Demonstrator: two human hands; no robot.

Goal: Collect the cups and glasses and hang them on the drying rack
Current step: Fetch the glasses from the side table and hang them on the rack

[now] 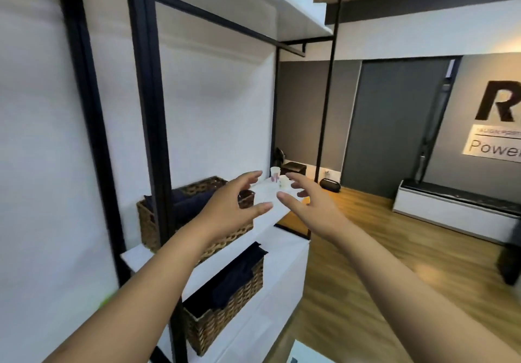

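Both bare forearms reach forward from the bottom of the view toward the white shelf. Spread wide and holding nothing, the left hand hovers over the far end of the upper wicker basket, thumb and fingers apart. Just beside it, the right hand is likewise spread, fingers extended, nothing in its grasp.

Between and beyond the two hands, at the far end of the shelf, stand two small white cups: a taller cup at the back and a shorter cup just in front of it. They are upright and close together; whether they touch cannot be told. Neither hand reaches them.

Dark folded cloth fills the upper wicker basket, which sits on the shelf behind a black metal upright. Below it, on a lower level, a second wicker basket also holds dark cloth. To the right lie a wooden floor, a low white bench, and a grey wall bearing a sign.
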